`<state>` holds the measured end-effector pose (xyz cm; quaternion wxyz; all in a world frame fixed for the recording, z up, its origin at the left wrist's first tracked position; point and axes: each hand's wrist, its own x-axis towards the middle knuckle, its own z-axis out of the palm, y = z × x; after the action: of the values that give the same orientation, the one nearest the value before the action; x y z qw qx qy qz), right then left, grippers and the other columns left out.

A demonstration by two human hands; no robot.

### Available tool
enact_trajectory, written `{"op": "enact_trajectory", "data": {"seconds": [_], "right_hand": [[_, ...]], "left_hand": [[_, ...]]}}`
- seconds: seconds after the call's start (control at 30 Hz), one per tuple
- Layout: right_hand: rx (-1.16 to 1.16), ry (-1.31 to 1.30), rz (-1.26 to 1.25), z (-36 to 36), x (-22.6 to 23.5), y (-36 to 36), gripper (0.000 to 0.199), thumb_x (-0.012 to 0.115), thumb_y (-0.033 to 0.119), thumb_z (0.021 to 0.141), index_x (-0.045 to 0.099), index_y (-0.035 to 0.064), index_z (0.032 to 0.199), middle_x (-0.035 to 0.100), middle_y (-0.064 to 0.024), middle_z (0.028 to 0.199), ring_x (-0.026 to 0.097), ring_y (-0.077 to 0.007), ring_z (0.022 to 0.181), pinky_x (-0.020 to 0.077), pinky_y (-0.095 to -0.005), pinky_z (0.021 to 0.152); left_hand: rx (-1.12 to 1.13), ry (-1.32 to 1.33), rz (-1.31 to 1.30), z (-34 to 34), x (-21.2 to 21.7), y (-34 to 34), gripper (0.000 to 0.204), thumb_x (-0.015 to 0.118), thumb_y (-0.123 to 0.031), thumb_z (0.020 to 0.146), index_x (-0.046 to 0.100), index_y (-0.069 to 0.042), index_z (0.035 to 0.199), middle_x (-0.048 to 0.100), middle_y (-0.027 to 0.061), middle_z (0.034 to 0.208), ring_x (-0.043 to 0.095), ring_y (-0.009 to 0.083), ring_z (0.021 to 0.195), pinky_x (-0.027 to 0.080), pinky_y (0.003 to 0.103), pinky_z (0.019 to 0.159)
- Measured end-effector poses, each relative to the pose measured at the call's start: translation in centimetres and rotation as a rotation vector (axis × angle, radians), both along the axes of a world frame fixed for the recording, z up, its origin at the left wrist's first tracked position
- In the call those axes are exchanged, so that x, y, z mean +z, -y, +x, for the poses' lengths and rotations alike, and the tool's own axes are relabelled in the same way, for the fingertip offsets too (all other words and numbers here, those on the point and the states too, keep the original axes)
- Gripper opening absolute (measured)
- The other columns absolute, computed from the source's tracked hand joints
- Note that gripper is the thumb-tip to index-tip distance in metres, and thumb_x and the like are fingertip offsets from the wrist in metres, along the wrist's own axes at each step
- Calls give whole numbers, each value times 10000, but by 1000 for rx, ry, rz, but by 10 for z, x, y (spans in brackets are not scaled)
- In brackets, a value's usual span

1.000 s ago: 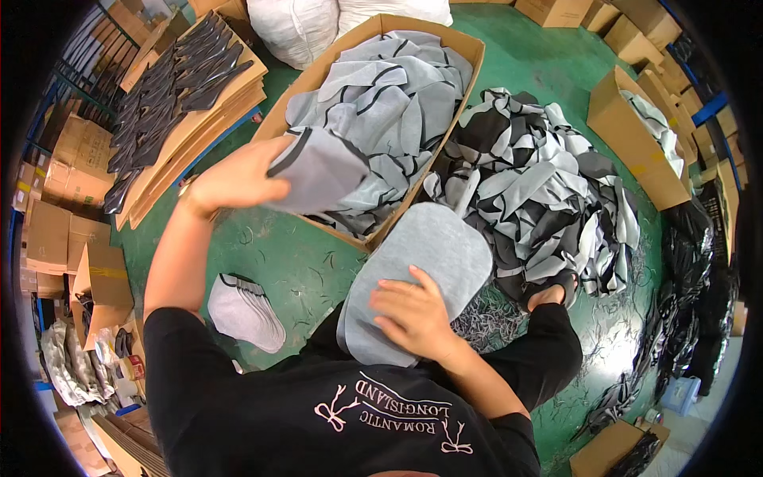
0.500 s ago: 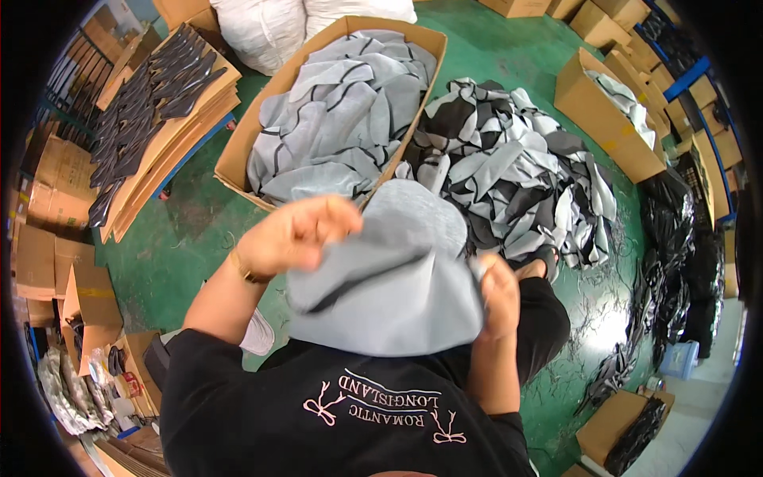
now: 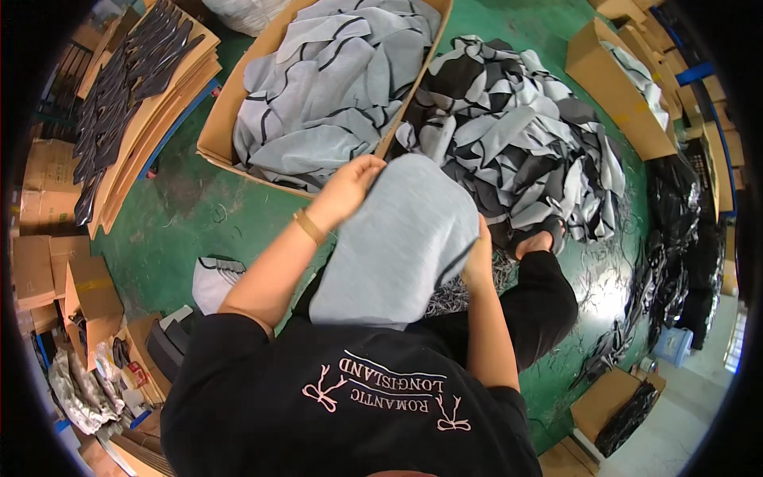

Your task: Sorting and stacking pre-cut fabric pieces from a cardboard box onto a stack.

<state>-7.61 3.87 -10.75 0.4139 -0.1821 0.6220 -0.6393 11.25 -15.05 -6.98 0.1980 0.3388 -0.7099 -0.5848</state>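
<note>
A grey fabric piece (image 3: 397, 238) is held at the centre of the frame, over the lap. Its upper left edge is gripped by the fingers of the left hand (image 3: 350, 187), and its right edge is pinched by the right hand (image 3: 479, 258). A cardboard box (image 3: 218, 127) of grey pieces is seen above, and a heap of black and grey offcuts (image 3: 517, 135) lies on the green floor (image 3: 183, 215) at upper right.

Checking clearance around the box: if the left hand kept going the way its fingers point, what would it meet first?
Probably the cardboard box wall just beyond the left hand; depth is uncertain.
</note>
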Motion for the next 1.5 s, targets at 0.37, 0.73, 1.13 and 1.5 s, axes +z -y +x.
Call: {"op": "enact_trajectory", "data": {"seconds": [0.37,0.73,1.13,1.5], "right_hand": [[580,-1405,-110,48,114,32,478,639,315,789,561,138,1226,500,-95,1318,402,-305,1289,208,-569,1053],[710,-1429,-337,71,80,2,211,640,148,776,676,234,966,578,111,1248,479,-123,1242,127,-488,1126],[682,-1258,-404,82,98,7,258,677,161,743,678,148,1001,612,19,1172,476,-205,1237,196,-495,1092],[581,120,-657,40,160,48,814,598,509,839,303,-3,1400,415,-160,1370,409,-271,1253,344,-423,1012]], "left_hand": [[-17,101,-209,-16,9,5,156,503,-135,910,571,-31,1004,635,168,927,613,325,877,476,359,743],[29,857,-950,-3,-187,178,262,451,-96,849,636,-99,1034,619,91,1104,458,277,1185,399,428,950],[-214,908,-513,31,-20,181,238,581,-201,721,641,-67,908,647,143,1017,548,367,1054,448,425,822],[-139,-144,295,85,214,18,394,569,-142,808,564,47,1154,625,80,1070,581,154,976,441,279,867]]}}
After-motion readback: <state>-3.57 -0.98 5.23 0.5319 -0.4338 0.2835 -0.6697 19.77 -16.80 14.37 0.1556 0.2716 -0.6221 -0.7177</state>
